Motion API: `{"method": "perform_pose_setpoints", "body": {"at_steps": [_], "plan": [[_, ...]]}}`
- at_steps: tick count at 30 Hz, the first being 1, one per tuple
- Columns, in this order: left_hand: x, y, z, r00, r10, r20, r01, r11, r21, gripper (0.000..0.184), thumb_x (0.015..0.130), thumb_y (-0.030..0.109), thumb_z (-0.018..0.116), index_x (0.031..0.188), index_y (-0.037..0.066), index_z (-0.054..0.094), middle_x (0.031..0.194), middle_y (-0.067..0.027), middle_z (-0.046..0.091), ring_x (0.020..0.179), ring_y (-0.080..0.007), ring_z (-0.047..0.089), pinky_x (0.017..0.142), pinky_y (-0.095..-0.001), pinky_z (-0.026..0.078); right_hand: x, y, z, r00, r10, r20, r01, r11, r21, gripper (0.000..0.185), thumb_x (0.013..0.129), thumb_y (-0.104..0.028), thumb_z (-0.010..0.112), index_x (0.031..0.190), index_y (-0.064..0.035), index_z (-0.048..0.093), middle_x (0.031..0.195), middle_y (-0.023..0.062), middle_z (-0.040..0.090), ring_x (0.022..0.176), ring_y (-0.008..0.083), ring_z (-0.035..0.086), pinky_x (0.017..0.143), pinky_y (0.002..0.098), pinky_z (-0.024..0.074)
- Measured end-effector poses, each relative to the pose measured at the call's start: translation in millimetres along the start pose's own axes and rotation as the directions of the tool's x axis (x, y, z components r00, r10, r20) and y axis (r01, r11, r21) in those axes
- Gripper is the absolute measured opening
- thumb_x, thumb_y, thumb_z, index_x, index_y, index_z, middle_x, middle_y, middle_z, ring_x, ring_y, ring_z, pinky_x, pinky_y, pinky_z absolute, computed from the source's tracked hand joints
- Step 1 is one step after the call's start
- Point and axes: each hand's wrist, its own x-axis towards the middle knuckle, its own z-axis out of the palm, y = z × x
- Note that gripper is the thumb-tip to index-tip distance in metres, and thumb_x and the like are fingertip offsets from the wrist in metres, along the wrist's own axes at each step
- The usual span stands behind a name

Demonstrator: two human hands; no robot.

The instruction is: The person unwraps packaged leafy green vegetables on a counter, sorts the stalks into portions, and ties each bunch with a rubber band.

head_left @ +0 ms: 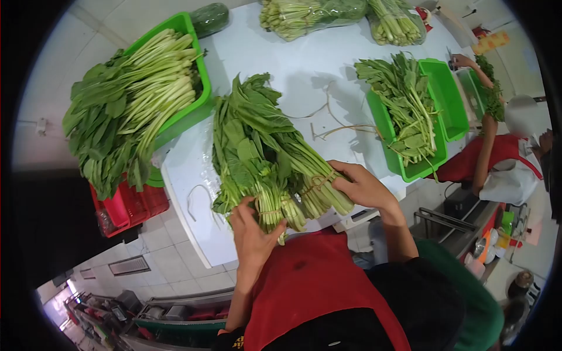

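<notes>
Tied bunches of leafy greens point(246, 146) lie on the white table in front of me, leaves pointing away and cut stems towards me. My left hand point(252, 234) curls around the stem ends of the left bunch point(269, 207), thumb on one side and fingers on the other. My right hand point(366, 187) grips the right bunch point(307, 158) near its stem ends, beside a brown tie point(316, 184) wound around the stalks. The fingertips of both hands are partly hidden by stems.
A green crate point(202, 102) heaped with greens stands at left, above a red basket point(140, 205). Another green crate point(442, 161) holds loose greens at right. Loose ties point(328, 111) lie on the table point(246, 52). Bagged greens point(316, 17) sit at the back. A co-worker's arm point(483, 152) holds herbs.
</notes>
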Motion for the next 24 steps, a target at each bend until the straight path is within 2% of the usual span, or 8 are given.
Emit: {"method": "perform_pose_setpoints", "body": {"at_steps": [3,5,8,12,14,17,20,24], "plan": [[12,14,-18,0.993,0.033,-0.116,-0.053,0.985,-0.165,0.058,0.080,0.022,0.081,0.123,0.001,0.048,0.099,-0.0125,0.050,0.094,-0.0286,0.050,0.084,-0.0394,0.044,-6,-7,1,0.996,-0.078,-0.034,0.082,0.989,0.122,0.044,0.090,-0.013,0.050,0.131,0.0033,0.056,0.102,0.0161,0.069,0.091,0.0178,0.064,0.086,0.0318,0.0490],[18,19,-32,1.000,-0.026,-0.010,0.021,0.949,-0.315,0.042,0.088,0.017,0.074,0.119,0.000,0.051,0.108,-0.0116,0.053,0.097,-0.0233,0.052,0.085,-0.0346,0.044,-11,-26,5,0.994,-0.094,-0.050,0.101,0.984,0.150,0.047,0.088,-0.010,0.050,0.133,0.0040,0.054,0.104,0.0134,0.069,0.091,0.0149,0.062,0.086,0.0303,0.0491],[33,26,-35,0.867,0.124,0.483,0.355,0.526,-0.773,0.048,0.094,0.031,0.069,0.126,0.000,0.051,0.128,-0.0110,0.056,0.107,-0.0162,0.057,0.089,-0.0294,0.045,-21,-55,2,0.984,-0.177,-0.015,0.178,0.972,0.152,0.052,0.084,-0.009,0.053,0.134,0.0060,0.052,0.106,0.0160,0.069,0.093,0.0168,0.064,0.085,0.0314,0.0501],[44,54,-14,0.797,0.408,0.446,0.361,0.270,-0.892,0.063,0.089,0.049,0.069,0.130,0.004,0.051,0.105,-0.0073,0.062,0.110,-0.0187,0.060,0.094,-0.0278,0.046,-31,-65,4,0.948,-0.310,0.077,0.272,0.910,0.314,0.054,0.083,-0.010,0.054,0.134,0.0052,0.053,0.105,0.0165,0.069,0.095,0.0205,0.066,0.087,0.0306,0.0490],[65,82,-17,0.741,0.616,0.268,0.390,-0.069,-0.918,0.080,0.082,0.058,0.071,0.139,0.008,0.043,0.096,-0.0041,0.063,0.120,-0.0238,0.060,0.102,-0.0351,0.046,-26,-55,12,0.956,-0.235,0.174,0.166,0.927,0.337,0.054,0.083,-0.010,0.054,0.135,0.0048,0.053,0.106,0.0166,0.069,0.095,0.0213,0.066,0.088,0.0313,0.0486],[71,72,-5,0.924,0.353,0.149,0.233,-0.209,-0.950,0.074,0.091,0.044,0.068,0.146,0.008,0.034,0.103,-0.0097,0.064,0.108,-0.0243,0.064,0.094,-0.0373,0.052,-18,-43,33,0.958,-0.052,0.281,-0.074,0.904,0.421,0.047,0.087,-0.013,0.055,0.131,0.0038,0.055,0.110,0.0164,0.067,0.098,0.0270,0.065,0.092,0.0346,0.0474],[76,72,-6,0.978,0.176,0.117,0.162,-0.270,-0.949,0.049,0.095,0.031,0.063,0.132,0.008,0.041,0.081,-0.0022,0.052,0.089,-0.0203,0.062,0.095,-0.0422,0.051,-8,-52,58,0.888,-0.351,-0.299,0.351,0.935,-0.054,0.030,0.086,-0.012,0.064,0.114,-0.0011,0.062,0.112,0.0140,0.060,0.107,0.0345,0.057,0.092,0.0388,0.0456],[71,81,-15,0.998,-0.062,-0.011,-0.017,-0.097,-0.995,0.028,0.096,0.017,0.059,0.118,0.008,0.044,0.074,-0.0007,0.045,0.072,-0.0147,0.052,0.098,-0.0439,0.047,-11,-60,66,0.775,-0.531,-0.343,0.385,0.827,-0.409,0.035,0.071,-0.012,0.085,0.103,-0.0078,0.070,0.105,0.0095,0.065,0.094,0.0275,0.059,0.084,0.0374,0.0464]]}}
